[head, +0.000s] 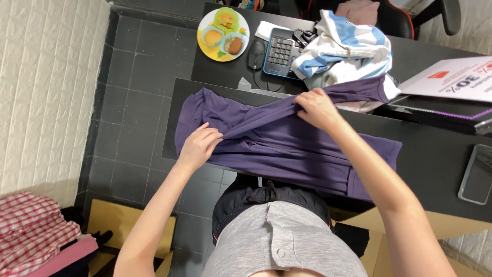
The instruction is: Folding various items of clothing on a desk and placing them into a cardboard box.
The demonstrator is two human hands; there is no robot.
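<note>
The purple garment (287, 149) lies across the black tabletop (435, 154), long axis left to right in the frame's middle. The left hand (199, 146) and right hand (316, 107) are closed, each pinching a fold.

Views: 1, head camera only; nothing shared with another view.
Position: worn on the person's head, above the near edge of the black surface (435, 154).
Direction: steeply downward and slightly forward; the person's own grey top (277, 241) fills the bottom centre.
Distance: close, both forearms run up from the bottom edge.
Reach of frame: tiled floor (138, 77) and white brick wall (46, 77) at left, chair (410, 15) at the top.
</note>
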